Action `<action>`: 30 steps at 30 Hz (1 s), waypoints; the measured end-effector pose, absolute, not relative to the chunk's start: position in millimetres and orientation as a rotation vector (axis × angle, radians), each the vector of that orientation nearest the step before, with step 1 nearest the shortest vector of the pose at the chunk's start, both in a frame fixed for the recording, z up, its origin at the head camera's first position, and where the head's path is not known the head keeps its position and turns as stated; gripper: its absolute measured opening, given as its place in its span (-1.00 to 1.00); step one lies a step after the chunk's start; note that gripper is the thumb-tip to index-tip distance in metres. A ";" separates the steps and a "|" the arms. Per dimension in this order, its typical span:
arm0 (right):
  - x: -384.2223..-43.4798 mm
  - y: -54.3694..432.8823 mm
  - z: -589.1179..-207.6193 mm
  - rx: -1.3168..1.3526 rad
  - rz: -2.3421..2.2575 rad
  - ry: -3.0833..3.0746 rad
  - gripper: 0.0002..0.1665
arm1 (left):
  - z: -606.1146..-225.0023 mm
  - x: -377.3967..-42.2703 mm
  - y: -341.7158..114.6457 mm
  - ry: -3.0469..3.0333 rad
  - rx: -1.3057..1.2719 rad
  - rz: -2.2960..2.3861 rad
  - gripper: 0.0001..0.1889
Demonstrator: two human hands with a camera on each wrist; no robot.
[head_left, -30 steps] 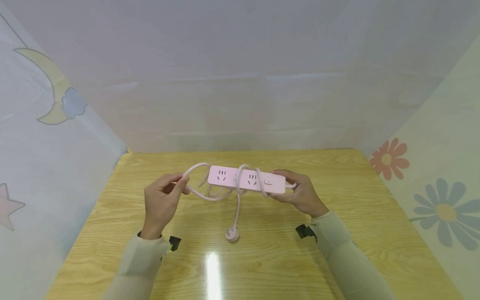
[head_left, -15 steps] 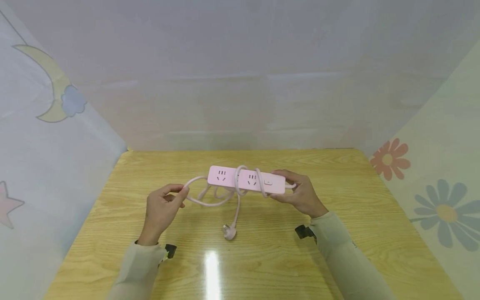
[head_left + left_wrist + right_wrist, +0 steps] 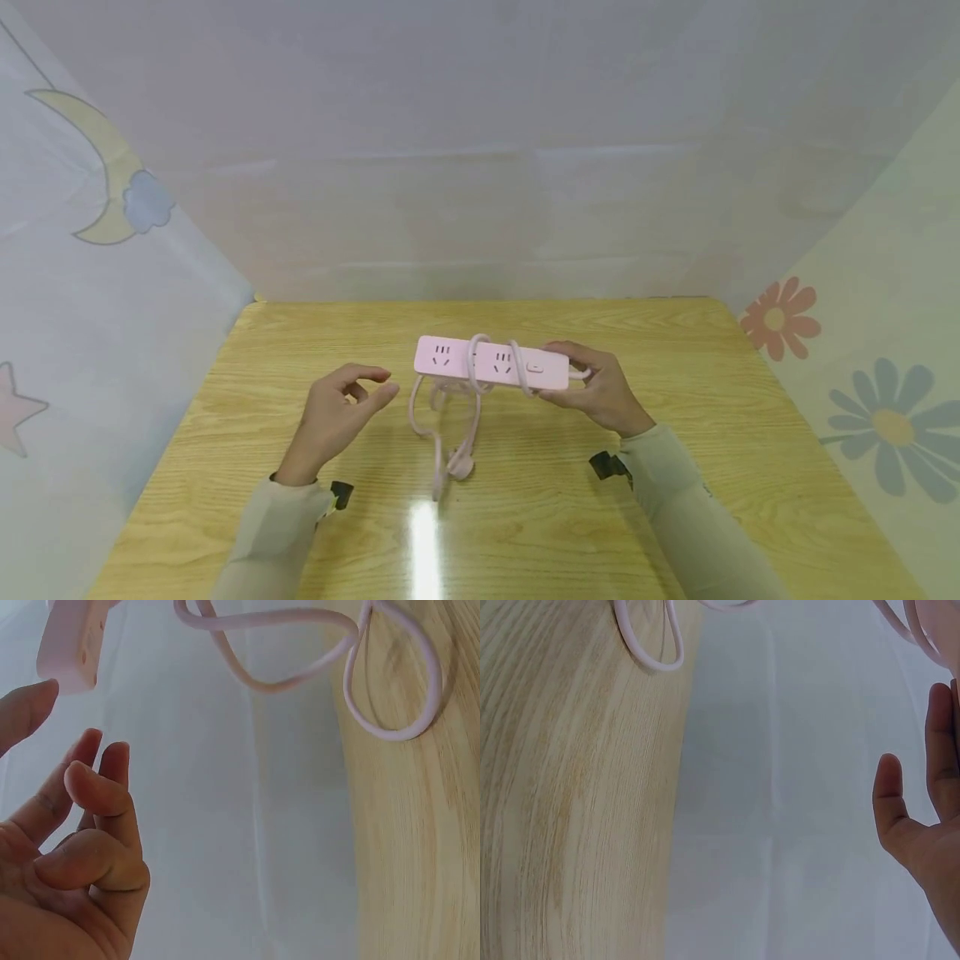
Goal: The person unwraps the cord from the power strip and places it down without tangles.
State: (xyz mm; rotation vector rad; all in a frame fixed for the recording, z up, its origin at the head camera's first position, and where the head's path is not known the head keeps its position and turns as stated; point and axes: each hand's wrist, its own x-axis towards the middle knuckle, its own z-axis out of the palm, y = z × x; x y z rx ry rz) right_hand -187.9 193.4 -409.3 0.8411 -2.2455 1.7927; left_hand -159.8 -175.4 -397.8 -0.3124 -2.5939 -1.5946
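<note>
A pink power strip (image 3: 492,363) hangs over the table, its sockets and switch facing up toward the head camera. My right hand (image 3: 603,387) grips its right end, fingers on the far side and thumb on the near side. Two turns of pale pink cord (image 3: 516,367) wrap the strip's middle. The rest of the cord droops from the left part in loose loops, beside the hanging plug (image 3: 461,463). My left hand (image 3: 337,417) is apart to the left, thumb and forefinger spread, holding nothing. In the left wrist view the strip's end (image 3: 71,649) lies just beyond the fingertips.
Beneath both arms is a wood-grain table (image 3: 540,517) with a bright light reflection near the front. A pale cloth wall (image 3: 480,225) rises behind it, and printed side walls stand left and right. Black wrist straps (image 3: 609,465) show at the sleeves.
My left hand has let go of the cord loop, and that loop has dropped to hang below the strip's left part. The right hand keeps its grip, almost still.
</note>
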 end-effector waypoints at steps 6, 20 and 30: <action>-187.1 191.7 -408.0 0.840 1.802 -2.261 -0.36 | -406.3 -170.8 -162.9 -2.625 -0.464 -1.494 -0.70; -185.8 190.1 -404.8 0.826 1.828 -2.270 -0.37 | -427.4 -182.5 -130.1 -2.687 -0.641 -1.262 -0.65; -186.1 189.6 -406.3 0.839 1.821 -2.256 -0.36 | -432.1 -180.6 -124.2 -2.661 -0.619 -1.160 -0.84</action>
